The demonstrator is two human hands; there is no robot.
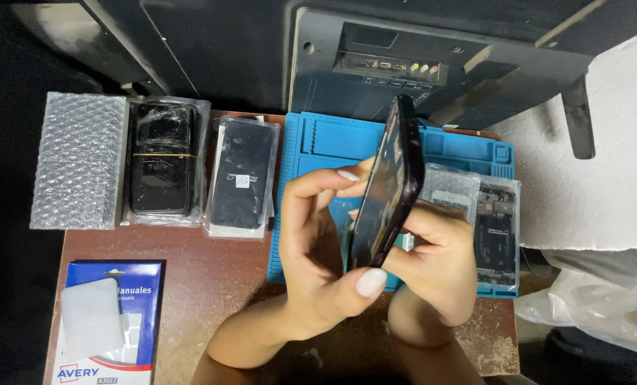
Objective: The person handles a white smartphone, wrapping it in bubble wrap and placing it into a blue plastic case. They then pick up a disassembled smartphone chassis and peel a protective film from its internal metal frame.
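A dark smartphone (390, 185) is held on edge above a blue work mat (318, 142), its screen side turned left. My left hand (318, 249) grips its lower end, thumb at the bottom corner and fingertips on the screen side. My right hand (436, 264) holds the phone from the back side, fingers wrapped behind it.
On the brown table (211, 278) lie a bubble-wrap packet (76, 160), a bagged black phone with a rubber band (161, 160), a bagged screen part (241, 178), a bagged circuit part (493, 228) on the mat, and a blue label package (111, 321). Dark equipment stands behind; white foam and plastic sit right.
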